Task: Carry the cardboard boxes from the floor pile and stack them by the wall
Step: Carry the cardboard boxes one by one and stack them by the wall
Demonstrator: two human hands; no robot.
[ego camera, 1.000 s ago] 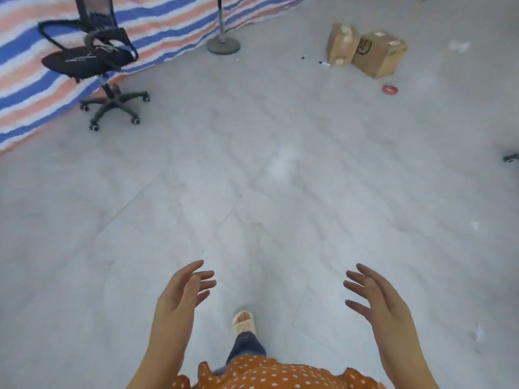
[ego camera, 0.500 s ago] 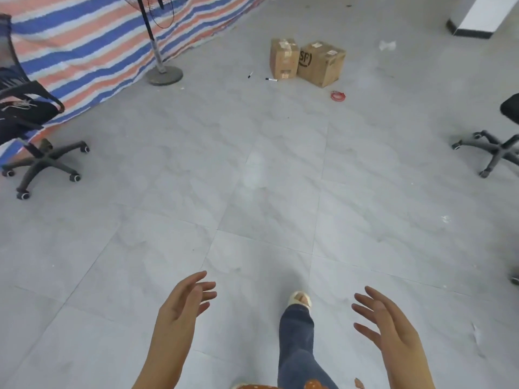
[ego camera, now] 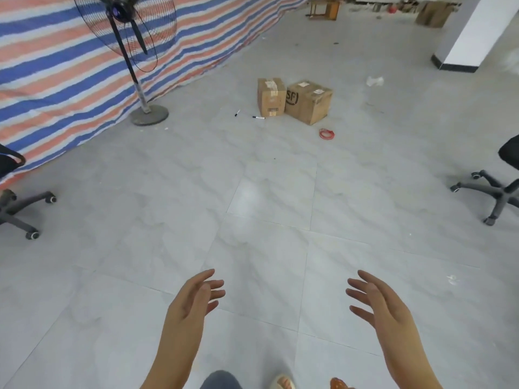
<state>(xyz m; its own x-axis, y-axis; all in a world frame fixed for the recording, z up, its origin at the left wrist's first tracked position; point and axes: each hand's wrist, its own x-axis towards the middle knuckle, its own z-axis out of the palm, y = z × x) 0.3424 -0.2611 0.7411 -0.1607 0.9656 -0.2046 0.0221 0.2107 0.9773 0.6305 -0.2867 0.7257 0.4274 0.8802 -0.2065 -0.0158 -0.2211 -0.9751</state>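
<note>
Two brown cardboard boxes stand side by side on the grey tiled floor well ahead of me: a narrow upright box [ego camera: 271,97] and, touching its right side, a wider box [ego camera: 308,101] with a black logo. My left hand [ego camera: 193,300] and my right hand [ego camera: 377,301] are raised in front of me at the bottom of the view, palms facing each other, fingers relaxed and holding nothing. Both hands are far short of the boxes.
A standing fan [ego camera: 134,51] stands at the left before a striped tarp [ego camera: 56,68]. Office chair bases sit at the left edge [ego camera: 19,209] and right edge [ego camera: 494,192]. Two markers [ego camera: 257,117] and a red coil [ego camera: 326,133] lie near the boxes. A white pillar [ego camera: 474,32] rises far right.
The view has swung and advanced, bringing the boxes nearer the centre, and the fan and pillar have come into view. Both hands stayed empty and raised.
</note>
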